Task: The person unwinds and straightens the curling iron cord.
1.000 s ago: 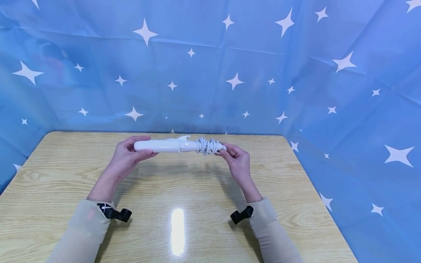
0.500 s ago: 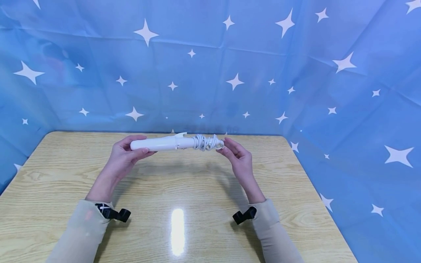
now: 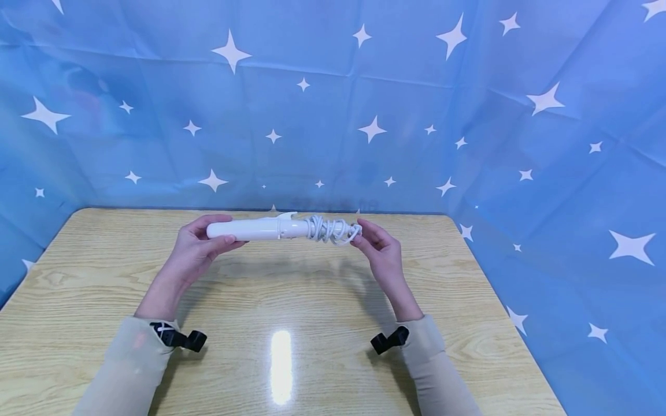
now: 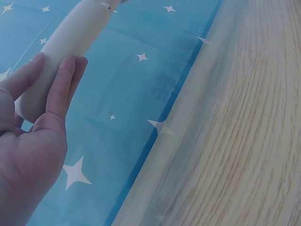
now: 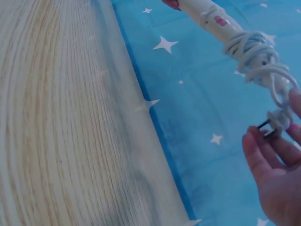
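Observation:
A white rod-shaped appliance (image 3: pixel 255 229) is held level above the table, its pale cord (image 3: pixel 329 229) wound round the right part. My left hand (image 3: pixel 195 248) grips its thick, rounded left end between thumb and fingers. At the cord end, my right hand (image 3: pixel 382 257) pinches the plug between thumb and fingers. In the right wrist view the two-pronged plug (image 5: pixel 277 123) lies against the fingers, close beside the wound cord (image 5: pixel 256 59). The left wrist view has the smooth white barrel (image 4: pixel 70 44) in the left hand (image 4: pixel 37 136).
A light wood-grain table (image 3: pixel 234 323) lies beneath both hands, with a bright light reflection near the front. Blue cloth with white stars (image 3: pixel 322 104) stands behind the table and along its sides. Each wrist wears a black strap with a small camera.
The right hand has moved slightly to the right, and the plug end has shifted with it. Over the last second the left hand and barrel moved slightly left, then stayed nearly still.

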`<state>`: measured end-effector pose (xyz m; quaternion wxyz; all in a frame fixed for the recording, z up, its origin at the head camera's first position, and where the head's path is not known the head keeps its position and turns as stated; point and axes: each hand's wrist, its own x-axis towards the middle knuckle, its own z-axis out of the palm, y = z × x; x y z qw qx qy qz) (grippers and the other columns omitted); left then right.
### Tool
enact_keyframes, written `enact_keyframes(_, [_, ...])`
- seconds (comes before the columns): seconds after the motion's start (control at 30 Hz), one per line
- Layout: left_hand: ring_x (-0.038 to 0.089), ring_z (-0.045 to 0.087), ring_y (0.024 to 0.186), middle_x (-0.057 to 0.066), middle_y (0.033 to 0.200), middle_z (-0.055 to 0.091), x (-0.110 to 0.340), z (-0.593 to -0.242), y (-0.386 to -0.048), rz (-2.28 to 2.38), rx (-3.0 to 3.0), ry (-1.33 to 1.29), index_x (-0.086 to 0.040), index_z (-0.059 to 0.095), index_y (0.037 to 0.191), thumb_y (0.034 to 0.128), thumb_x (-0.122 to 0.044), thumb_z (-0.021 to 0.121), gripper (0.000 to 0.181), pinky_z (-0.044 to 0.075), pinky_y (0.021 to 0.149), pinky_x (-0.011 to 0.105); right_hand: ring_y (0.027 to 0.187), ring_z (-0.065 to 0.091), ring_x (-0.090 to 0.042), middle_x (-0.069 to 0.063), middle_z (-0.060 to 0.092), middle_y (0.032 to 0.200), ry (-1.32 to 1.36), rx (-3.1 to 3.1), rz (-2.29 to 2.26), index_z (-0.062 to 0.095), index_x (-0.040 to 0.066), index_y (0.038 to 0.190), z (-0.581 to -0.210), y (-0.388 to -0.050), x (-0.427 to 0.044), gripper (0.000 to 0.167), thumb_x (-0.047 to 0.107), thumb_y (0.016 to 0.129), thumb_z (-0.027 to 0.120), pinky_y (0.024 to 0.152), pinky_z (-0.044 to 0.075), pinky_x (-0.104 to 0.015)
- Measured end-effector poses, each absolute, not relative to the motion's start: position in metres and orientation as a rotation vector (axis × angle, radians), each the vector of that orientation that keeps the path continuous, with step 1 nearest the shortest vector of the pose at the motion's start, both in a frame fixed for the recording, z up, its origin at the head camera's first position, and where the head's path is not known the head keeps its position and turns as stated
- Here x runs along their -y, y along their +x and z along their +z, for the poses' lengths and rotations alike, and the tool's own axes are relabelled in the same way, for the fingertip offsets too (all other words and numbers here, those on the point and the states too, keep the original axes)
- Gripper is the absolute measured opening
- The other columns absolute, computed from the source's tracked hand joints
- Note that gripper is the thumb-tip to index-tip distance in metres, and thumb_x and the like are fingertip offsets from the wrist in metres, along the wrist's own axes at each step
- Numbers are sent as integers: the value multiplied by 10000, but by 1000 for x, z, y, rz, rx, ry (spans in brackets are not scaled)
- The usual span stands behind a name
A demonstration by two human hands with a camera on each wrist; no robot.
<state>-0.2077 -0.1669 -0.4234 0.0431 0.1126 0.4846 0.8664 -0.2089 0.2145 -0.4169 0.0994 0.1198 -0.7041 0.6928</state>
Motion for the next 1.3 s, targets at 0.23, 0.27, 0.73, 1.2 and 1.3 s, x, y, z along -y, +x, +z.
enact_keyframes(0.23, [305, 514, 1199, 208, 1326, 399, 169, -423, -207, 2689, -1450, 371, 28, 685, 1236, 905, 245, 590, 406, 581, 953, 445, 934, 711, -156, -41, 742, 1088, 400, 2141, 2005, 638, -103, 1298, -416, -208, -219, 324, -20, 985, 657, 863, 632, -324])
enact_keyframes(0.27, [301, 519, 1193, 207, 1320, 402, 170, -423, -207, 2696, -1451, 369, 32, 683, 1238, 906, 242, 592, 403, 583, 949, 441, 918, 715, -154, -15, 747, 1064, 408, 2155, 1993, 647, -106, 1282, -416, -208, -220, 310, -8, 989, 658, 852, 633, -313])
enact_keyframes(0.73, [303, 522, 1202, 236, 1360, 361, 177, -424, -208, 2709, -1457, 375, 27, 678, 1248, 919, 238, 577, 403, 587, 941, 434, 881, 692, -177, -59, 658, 1081, 529, 2388, 1992, 656, -69, 1215, -405, -210, -248, 260, 123, 1044, 621, 907, 623, -388])
enact_keyframes(1.2, [317, 502, 1204, 187, 1315, 402, 179, -419, -208, 2680, -1458, 399, -38, 729, 1165, 913, 245, 579, 407, 581, 947, 446, 911, 712, -188, -125, 675, 1015, 577, 2391, 2220, 709, 75, 1162, -407, -213, -277, 158, 62, 1017, 646, 911, 624, -388])
enact_keyframes(1.3, [326, 467, 1228, 176, 1337, 372, 180, -417, -209, 2650, -1478, 383, -38, 722, 1166, 916, 231, 592, 390, 575, 959, 440, 926, 716, -210, -168, 688, 1018, 549, 2488, 2086, 700, 49, 1186, -407, -213, -283, 189, 83, 1001, 679, 905, 625, -388])
